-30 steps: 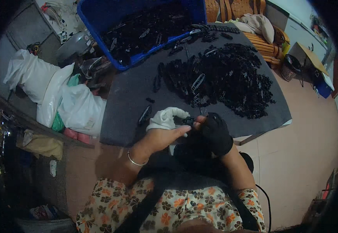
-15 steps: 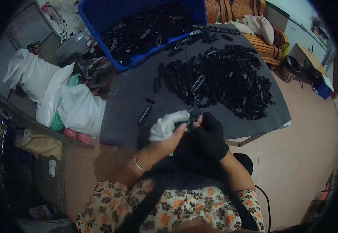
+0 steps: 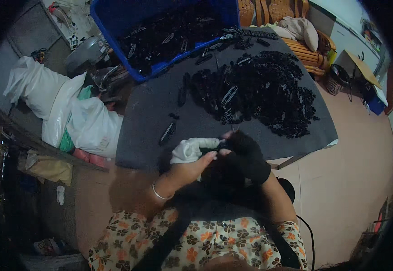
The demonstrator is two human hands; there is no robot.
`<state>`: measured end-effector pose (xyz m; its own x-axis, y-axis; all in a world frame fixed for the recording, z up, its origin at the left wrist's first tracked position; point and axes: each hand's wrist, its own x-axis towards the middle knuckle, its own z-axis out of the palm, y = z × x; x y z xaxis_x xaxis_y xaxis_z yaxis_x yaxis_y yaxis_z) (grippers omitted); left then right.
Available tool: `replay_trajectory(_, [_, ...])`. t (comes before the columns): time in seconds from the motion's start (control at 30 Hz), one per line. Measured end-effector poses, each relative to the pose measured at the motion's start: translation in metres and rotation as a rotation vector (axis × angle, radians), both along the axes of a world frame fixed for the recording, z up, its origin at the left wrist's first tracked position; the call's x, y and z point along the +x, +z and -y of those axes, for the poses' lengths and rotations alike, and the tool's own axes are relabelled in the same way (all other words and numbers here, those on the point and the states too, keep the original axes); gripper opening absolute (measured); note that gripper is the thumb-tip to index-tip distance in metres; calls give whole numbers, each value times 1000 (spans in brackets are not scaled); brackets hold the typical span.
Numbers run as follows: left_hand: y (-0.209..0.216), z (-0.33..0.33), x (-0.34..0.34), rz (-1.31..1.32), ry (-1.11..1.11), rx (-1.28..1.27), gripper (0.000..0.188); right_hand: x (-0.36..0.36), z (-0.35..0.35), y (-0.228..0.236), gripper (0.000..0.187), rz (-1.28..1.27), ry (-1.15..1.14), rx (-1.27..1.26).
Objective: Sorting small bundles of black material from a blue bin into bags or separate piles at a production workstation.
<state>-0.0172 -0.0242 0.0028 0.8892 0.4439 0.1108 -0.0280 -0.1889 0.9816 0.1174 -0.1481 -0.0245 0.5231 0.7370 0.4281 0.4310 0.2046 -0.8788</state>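
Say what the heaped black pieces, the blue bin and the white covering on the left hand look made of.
Black pieces: probably hard plastic, partly glossy, from the glints. Blue bin: likely smooth moulded plastic, from its even colour and stiff rim. White covering: seemingly matte cloth, from its soft folds.

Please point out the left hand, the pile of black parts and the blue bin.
Left hand (image 3: 191, 152), head view: middle of the hand.
Pile of black parts (image 3: 268, 95), head view: middle of the pile.
Blue bin (image 3: 106, 25), head view: left wall.
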Motion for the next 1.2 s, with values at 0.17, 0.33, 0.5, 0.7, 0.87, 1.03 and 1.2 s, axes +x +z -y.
replay_trajectory(0.17, [-3,-3,-9,71,-93,248,20,-1,8,20,27,150,64,-241])
replay_trajectory(0.33, [1,-5,-11,-43,-148,160,22,2,10,20,30,82,143,-193])
replay_trajectory(0.5, [12,-38,-31,20,18,760,45,21,28,20,27,356,301,-407])
replay_trajectory(0.7, [1,-72,-27,-378,312,1062,44,45,-2,-3,16,748,-419,-175])
replay_trajectory(0.87, [-10,-66,-13,-74,318,714,35,39,-8,20,15,570,-282,-379])
replay_trajectory(1.03, [-6,-57,3,-97,154,-92,28,39,-8,9,16,563,-237,-391])
replay_trajectory(1.2, [-11,-43,10,-32,51,-352,29,28,-2,4,23,564,-136,-29])
